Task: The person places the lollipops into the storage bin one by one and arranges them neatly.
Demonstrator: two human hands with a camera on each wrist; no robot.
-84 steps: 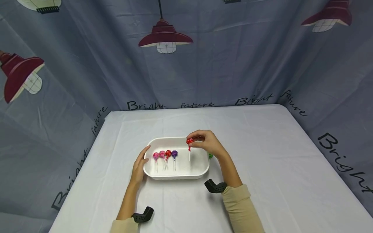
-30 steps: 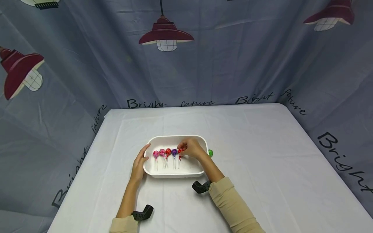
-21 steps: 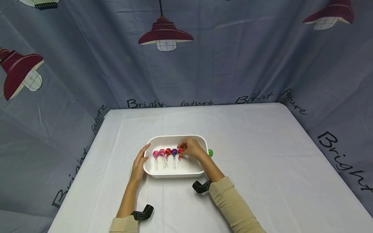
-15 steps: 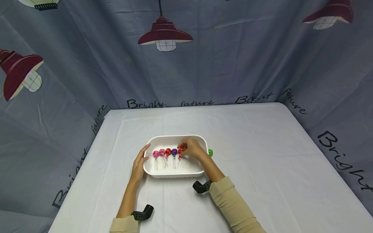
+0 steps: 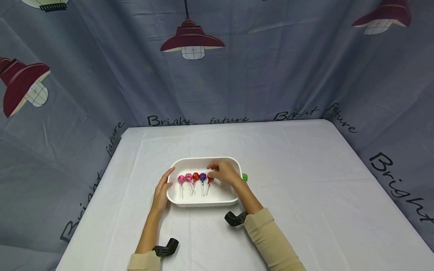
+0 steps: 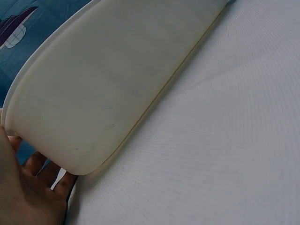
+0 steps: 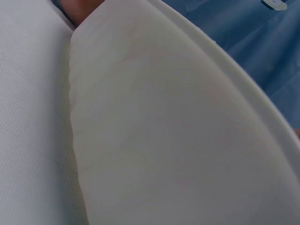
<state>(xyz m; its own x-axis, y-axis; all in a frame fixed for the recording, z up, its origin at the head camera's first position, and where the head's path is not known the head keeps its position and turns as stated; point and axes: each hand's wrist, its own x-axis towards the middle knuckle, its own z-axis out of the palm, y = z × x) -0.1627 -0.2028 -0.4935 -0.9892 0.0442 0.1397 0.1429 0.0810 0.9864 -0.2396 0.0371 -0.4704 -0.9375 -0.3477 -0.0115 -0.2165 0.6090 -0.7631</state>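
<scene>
A white tray point(image 5: 186, 201) stands on the table with a row of lollipops in it. From the left come a pink lollipop point(image 5: 181, 179), a second pink lollipop point(image 5: 188, 177), a red lollipop point(image 5: 195, 176) and a purple lollipop point(image 5: 202, 177). My right hand point(image 5: 223, 172) is over the tray's right half, its thumb and fingers spread apart. Right at the thumb, another red lollipop point(image 5: 209, 181) lies at the row's right end, its head partly covered. My left hand point(image 5: 161, 192) holds the tray's left end; in the left wrist view its fingers are against the outer wall.
A green lollipop point(image 5: 245, 177) shows just beyond the tray's right side, partly hidden by it. White cloth covers the table point(image 5: 291, 165). A grey-blue curtain point(image 5: 264, 75) with printed lamps hangs behind and at both sides.
My right hand brought the red lollipop left and down into the row beside the purple one. Its fingers have just parted from it. My left hand stays at the tray.
</scene>
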